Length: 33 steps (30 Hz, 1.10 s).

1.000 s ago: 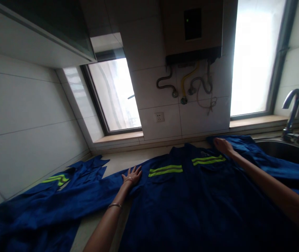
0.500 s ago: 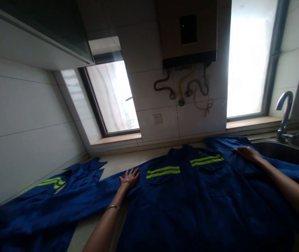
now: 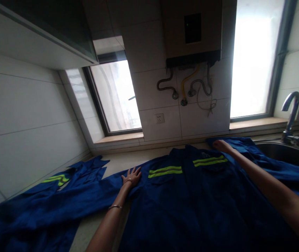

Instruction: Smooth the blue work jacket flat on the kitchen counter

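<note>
A blue jacket (image 3: 191, 203) with yellow-green striped bands lies spread over a pale counter (image 3: 124, 159), below a wall heater (image 3: 193, 31) flanked by a left window (image 3: 116, 94) and a right window (image 3: 254, 66), beside a sink (image 3: 278, 154) in a tiled room. My left hand (image 3: 132, 176) rests flat, fingers fanned, on the sleeve (image 3: 94, 194) near the shoulder; my right hand (image 3: 223, 146) curls at the opposite shoulder, though whether it pinches cloth I cannot tell.

Head view, close above the counter (image 3: 125, 160), forward and down toward the wall (image 3: 145, 84)
</note>
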Each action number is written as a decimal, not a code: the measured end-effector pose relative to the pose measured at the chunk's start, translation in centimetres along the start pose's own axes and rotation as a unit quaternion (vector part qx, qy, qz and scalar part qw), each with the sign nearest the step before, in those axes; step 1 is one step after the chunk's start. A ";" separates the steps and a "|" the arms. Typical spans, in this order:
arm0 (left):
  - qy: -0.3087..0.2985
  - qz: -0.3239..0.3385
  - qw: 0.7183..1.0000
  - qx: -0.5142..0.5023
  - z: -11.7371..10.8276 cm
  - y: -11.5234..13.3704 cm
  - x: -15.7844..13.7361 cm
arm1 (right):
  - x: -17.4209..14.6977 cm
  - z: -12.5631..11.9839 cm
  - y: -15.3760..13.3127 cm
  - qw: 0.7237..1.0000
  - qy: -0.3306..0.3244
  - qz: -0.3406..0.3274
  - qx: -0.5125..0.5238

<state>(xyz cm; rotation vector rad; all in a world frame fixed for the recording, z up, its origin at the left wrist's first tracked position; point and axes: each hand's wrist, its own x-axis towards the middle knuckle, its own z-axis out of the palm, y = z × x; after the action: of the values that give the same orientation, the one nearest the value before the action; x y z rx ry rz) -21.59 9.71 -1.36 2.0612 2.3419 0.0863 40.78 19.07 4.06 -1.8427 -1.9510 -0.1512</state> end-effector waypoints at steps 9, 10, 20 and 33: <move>0.008 0.009 1.000 -0.023 0.2 -0.5 0.0 | 2.5 5.2 -6.4 0.990 -0.092 -0.097 0.041; 0.011 0.008 1.000 -0.024 0.2 -0.5 0.0 | 2.5 5.4 -6.2 0.992 -0.083 -0.085 0.041; 0.015 0.011 1.000 -0.016 0.0 -0.2 -0.2 | 3.8 5.2 -6.3 0.999 -0.026 0.025 0.014; 0.014 0.012 0.999 -0.027 0.3 -0.6 0.1 | 1.3 3.8 -9.8 0.998 -0.044 -0.017 -0.046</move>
<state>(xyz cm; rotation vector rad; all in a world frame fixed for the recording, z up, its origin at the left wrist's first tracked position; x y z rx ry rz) -22.19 9.71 -1.72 2.0772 2.3045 0.1769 30.39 20.67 3.35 -1.9045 -2.0691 -0.1769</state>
